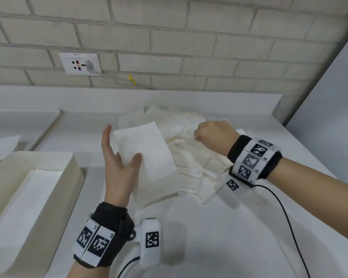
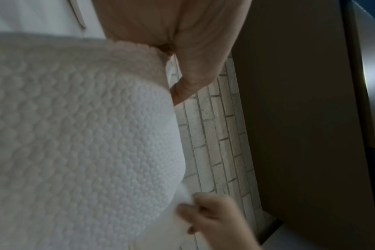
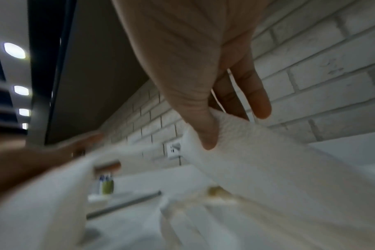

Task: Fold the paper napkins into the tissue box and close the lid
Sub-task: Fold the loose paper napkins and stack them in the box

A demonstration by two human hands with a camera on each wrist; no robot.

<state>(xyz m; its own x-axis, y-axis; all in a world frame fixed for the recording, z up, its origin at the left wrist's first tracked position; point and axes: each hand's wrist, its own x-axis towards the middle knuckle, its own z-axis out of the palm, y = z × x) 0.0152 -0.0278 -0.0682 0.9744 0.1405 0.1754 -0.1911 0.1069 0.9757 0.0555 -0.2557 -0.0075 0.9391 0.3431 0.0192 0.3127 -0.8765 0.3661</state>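
Napkin held by left hand could tear, because right hand pinches its far corner and may pull hard.

white embossed napkin upright beside rumpled napkin pile; open cream tissue box left

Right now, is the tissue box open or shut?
Open. The tissue box at the left has no lid on it, and flat white napkins show inside. The lid cannot be made out.
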